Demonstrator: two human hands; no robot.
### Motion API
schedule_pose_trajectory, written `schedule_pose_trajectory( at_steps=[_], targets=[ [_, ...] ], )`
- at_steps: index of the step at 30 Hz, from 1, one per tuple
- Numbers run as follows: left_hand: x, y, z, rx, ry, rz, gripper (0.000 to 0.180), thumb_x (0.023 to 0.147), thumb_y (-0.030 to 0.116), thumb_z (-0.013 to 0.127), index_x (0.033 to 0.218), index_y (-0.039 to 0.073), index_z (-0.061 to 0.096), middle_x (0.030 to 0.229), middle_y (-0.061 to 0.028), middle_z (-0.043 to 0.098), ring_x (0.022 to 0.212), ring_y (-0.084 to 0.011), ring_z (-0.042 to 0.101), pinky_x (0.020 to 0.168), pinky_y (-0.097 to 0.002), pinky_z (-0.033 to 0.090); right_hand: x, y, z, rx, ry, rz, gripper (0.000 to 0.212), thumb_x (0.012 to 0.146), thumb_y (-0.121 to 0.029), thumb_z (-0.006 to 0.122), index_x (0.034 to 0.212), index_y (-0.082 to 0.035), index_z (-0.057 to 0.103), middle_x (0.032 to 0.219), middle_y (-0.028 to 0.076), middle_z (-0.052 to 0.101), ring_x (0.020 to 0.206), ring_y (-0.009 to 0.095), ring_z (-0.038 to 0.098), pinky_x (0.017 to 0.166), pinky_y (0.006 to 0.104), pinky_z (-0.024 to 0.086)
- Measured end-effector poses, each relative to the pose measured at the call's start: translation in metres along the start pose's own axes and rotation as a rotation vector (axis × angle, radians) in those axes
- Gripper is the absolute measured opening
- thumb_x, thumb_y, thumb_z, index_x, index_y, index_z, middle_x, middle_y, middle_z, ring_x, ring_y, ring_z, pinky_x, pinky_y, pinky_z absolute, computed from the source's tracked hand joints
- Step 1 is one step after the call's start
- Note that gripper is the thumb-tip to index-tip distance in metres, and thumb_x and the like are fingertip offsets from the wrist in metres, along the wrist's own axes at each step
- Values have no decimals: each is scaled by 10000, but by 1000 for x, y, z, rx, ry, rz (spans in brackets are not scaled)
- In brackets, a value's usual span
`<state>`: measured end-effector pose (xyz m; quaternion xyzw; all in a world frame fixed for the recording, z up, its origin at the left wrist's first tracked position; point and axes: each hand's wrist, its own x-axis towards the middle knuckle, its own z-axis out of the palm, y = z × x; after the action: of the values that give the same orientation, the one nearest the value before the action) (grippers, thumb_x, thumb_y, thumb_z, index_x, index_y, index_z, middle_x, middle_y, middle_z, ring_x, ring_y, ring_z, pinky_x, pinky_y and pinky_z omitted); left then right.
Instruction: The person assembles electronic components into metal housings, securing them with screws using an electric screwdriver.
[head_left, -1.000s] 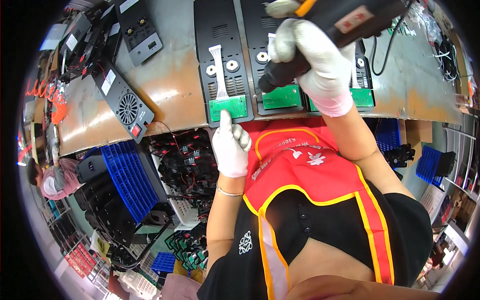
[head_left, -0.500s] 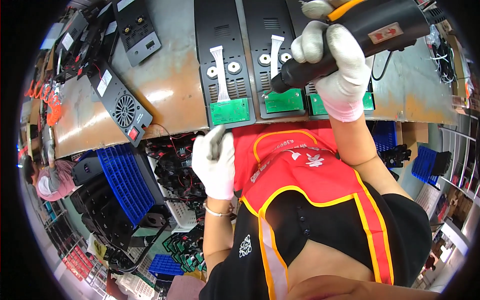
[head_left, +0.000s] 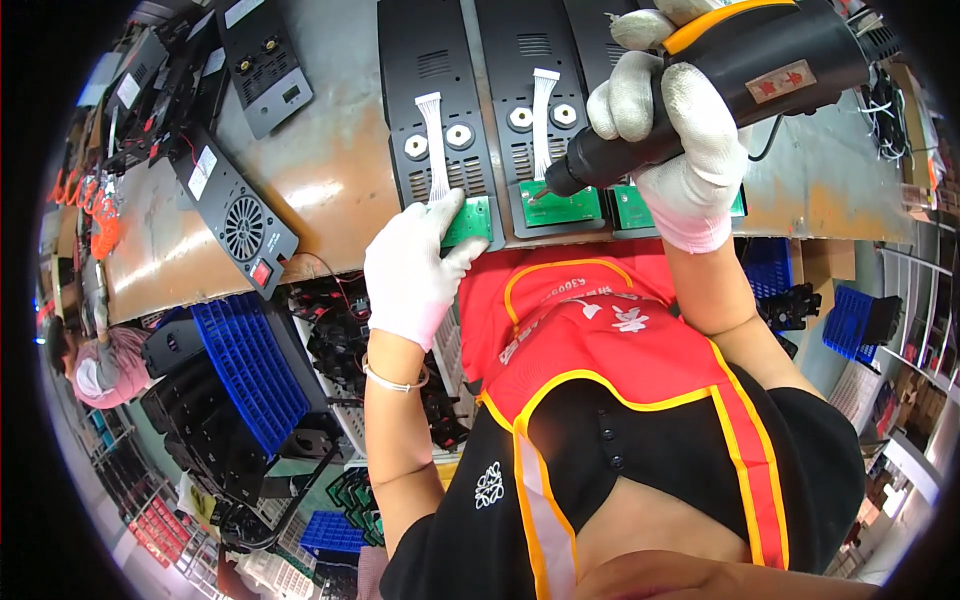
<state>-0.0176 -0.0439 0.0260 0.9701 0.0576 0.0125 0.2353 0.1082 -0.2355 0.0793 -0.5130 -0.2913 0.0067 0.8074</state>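
A white glove covers my left hand, whose thumb and index finger span the left end of a green circuit board. That board lies on the near end of a black perforated panel. My gloved right hand is wrapped round a black electric screwdriver with an orange trim. Its nose points left and down, and the thin bit reaches the upper left corner of the second green board, on the neighbouring black panel. White ribbon cables run up from both boards.
A third green board is partly hidden under my right hand. Left on the metal bench lie a black fan panel and another black panel. Blue crates stand below, left. Another person is at far left.
My left hand has moved up from beside the apron onto the left circuit board. The screwdriver has dropped slightly toward me, its tip still at the second board.
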Motion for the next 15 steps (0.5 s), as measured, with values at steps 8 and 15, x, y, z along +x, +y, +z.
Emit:
schedule_pose_trajectory(
  at_steps=[8, 15],
  targets=[
    [2, -2, 1, 1, -27, -17, 482, 691, 284, 744, 1133, 121, 639, 782, -106, 569, 743, -294, 582, 673, -368, 470, 8, 11, 10, 232, -76, 89, 277, 934, -139, 451, 1161, 18, 480, 713, 78, 494, 635, 154, 465, 641, 327, 434],
    [2, -2, 1, -31, -36, -18, 484, 701, 307, 728, 1136, 115, 636, 786, -114, 570, 750, -298, 582, 676, -373, 465, 16, 19, 33, 112, -70, 222, 254, 895, -93, 527, 1098, 58, 526, 743, 82, 573, 644, 144, 547, 632, 291, 478]
  ],
)
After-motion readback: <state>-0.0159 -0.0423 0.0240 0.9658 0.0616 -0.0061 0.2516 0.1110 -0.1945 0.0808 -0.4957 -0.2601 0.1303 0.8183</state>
